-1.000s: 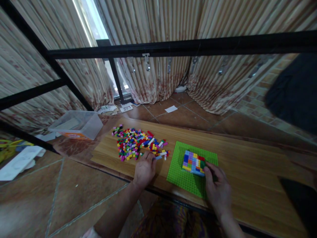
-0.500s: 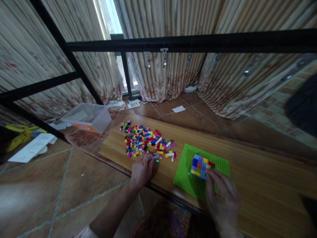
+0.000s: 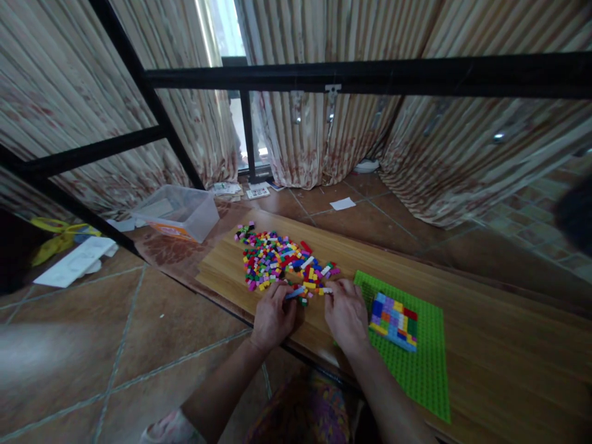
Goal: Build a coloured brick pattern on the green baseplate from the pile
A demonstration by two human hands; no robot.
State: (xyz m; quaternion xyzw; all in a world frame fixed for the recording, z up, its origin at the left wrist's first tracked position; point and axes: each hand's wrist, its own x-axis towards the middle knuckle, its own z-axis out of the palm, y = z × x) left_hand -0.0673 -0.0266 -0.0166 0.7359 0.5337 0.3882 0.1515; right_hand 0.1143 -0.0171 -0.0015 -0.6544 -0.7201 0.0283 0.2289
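My left hand (image 3: 274,316) pinches a light blue toy brick (image 3: 295,293) at the near edge of a heap of loose toy bricks (image 3: 277,259). At the heap's right end is my right hand (image 3: 346,313), its fingers bent together beside a few yellow and white bricks. What its fingertips hold, if anything, I cannot make out. Just right of that hand lies a green baseplate (image 3: 423,376). On it sits a flat, many-coloured block of joined bricks (image 3: 393,320), with blue, yellow, red and purple among its colours.
The bricks and baseplate lie on a long wooden board (image 3: 499,320). Beyond its left end stands a clear plastic bin (image 3: 185,213) with an orange label. A black metal frame (image 3: 287,77) crosses in front of striped curtains (image 3: 361,37). Papers (image 3: 343,204) lie on the tiled floor.
My right hand has left the brick block on the baseplate and moved left to the heap. My left hand keeps its light blue brick in much the same place. The view has shifted slightly.
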